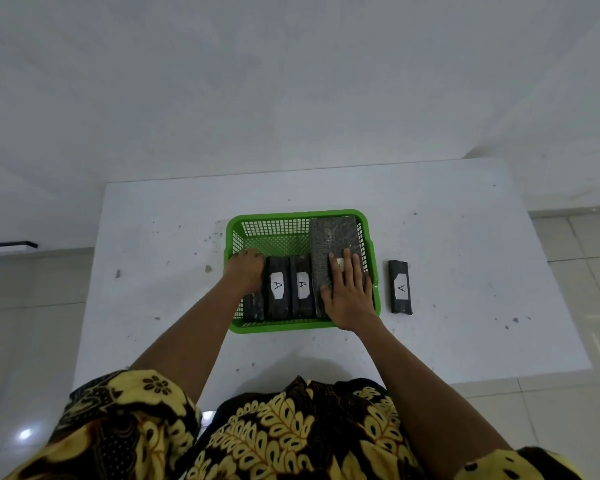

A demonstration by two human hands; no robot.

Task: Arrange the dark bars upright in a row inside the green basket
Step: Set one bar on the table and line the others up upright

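Broadly, a white table (465, 271) fills the middle of the view, its surface speckled with small dark marks, with pale floor tiles around it and white wall behind. On the table's near half sits the green basket (293, 214), a rectangular mesh-walled tray with a solid rim.

Inside the basket the largest item is a wide dark slab (329, 237) along the right wall, tilted so its far end rises toward the back rim. The right hand (349, 296) lies flat on the slab's near end with fingers spread and extended, palm pressing down rather than gripping; it covers most of a pale label there and hides the basket's near right corner.

Left of the slab, two dark bars stand side by side on edge, touching: one bar (302, 285) just beside the slab and a second bar (278, 287) left of it, each with a white label marked A. Further left a third bar (253, 306) is only partly visible under the left hand (246, 268), which curls over its top near the basket's left wall; whether the fingers actually clamp it I cannot tell.

Outside the basket, to its right and apart from it, a loose bar (400, 287) lies flat on the table, label A facing up.

The person's sleeves are patterned yellow and black.
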